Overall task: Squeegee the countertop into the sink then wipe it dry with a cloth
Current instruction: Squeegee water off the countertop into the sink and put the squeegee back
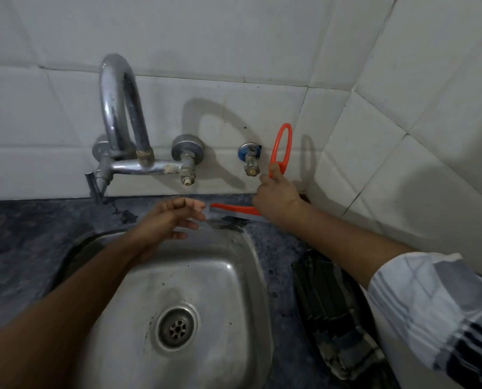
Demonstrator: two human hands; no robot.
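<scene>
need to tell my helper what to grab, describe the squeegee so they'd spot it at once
Start at the steel sink and look to the dark countertop strip behind it, by the tiled wall. The squeegee stands there in the right hand, the only bright orange thing, with a loop handle.

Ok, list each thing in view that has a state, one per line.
orange squeegee: held upright, blade on the countertop behind the sink
right hand: gripping the squeegee handle
left hand: empty, fingers loosely curled above the sink's back rim
tap: no water visibly running
sink: no standing water, drain unplugged
dark countertop: wet patch beside the blade
</scene>
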